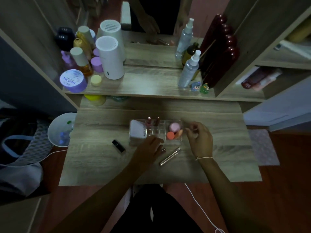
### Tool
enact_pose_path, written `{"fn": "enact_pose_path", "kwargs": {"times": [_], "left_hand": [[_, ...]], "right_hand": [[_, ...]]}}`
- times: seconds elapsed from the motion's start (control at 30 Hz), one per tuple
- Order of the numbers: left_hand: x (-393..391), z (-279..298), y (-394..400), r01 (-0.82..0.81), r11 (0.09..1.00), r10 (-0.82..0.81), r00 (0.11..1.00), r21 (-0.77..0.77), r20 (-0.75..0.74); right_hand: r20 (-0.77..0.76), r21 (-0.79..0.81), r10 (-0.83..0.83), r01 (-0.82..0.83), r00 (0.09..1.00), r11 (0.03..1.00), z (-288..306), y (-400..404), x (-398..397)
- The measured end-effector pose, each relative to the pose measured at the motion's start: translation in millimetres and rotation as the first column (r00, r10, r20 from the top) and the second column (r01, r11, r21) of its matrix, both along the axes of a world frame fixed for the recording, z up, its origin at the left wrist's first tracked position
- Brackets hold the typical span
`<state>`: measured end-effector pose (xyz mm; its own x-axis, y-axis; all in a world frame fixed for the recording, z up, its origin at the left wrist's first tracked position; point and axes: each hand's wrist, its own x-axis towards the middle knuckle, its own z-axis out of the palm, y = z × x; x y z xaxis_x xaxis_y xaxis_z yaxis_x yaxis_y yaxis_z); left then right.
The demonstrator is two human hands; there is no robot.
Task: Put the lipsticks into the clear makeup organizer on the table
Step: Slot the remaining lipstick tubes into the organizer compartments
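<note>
While a slim silver lipstick lies nearer the table's front edge, the left hand is curled over a small reddish lipstick; a firm grip cannot be confirmed. The tube should be lifted upright into an empty slot of the clear organizer at mid-table, beside which the right hand is held with loosely bent fingers, seemingly empty.

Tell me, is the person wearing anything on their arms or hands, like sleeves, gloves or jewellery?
Both forearms are bare, with no sleeves or gloves in view. The right hand has a thin, pale string bracelet tied around the wrist. The left hand and its wrist show nothing worn. No rings can be made out in this dim light.
</note>
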<state>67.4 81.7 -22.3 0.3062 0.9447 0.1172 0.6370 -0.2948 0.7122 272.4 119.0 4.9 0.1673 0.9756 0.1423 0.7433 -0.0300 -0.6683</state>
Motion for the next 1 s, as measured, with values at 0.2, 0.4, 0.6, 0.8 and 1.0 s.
{"fn": "enact_pose_path", "kwargs": {"times": [0.2, 0.4, 0.6, 0.8, 1.0], "left_hand": [[33.2, -21.1, -19.2, 0.104, 0.984, -0.125, 0.982, -0.144, -0.141], [52.2, -27.4, -19.6, 0.137, 0.961, -0.205, 0.937, -0.24, -0.283], [58.3, -27.9, -22.5, 0.203, 0.974, -0.224, 0.907, -0.098, -0.357], [42.0, -25.8, -25.4, 0.029, 0.97, -0.074, 0.981, -0.242, -0.178], [-2.6, -25.7, -30.0, -0.114, 0.943, 0.085, 0.991, -0.313, -0.103]], "right_hand": [[0.005, -0.141, -0.118, 0.118, 0.993, 0.983, -25.1, -28.9, 21.0], [0.004, -0.2, -0.155, 0.153, 0.988, 0.968, -41.5, -52.7, 30.6], [-0.015, -0.217, -0.11, 0.104, 0.994, 0.971, -48.1, -67.4, 28.4], [-0.018, -0.285, -0.088, 0.079, 0.996, 0.955, -58.4, -69.6, 19.5], [-0.071, -0.345, 0.169, -0.184, 0.983, 0.921, -67.2, -64.6, -6.2]]}}
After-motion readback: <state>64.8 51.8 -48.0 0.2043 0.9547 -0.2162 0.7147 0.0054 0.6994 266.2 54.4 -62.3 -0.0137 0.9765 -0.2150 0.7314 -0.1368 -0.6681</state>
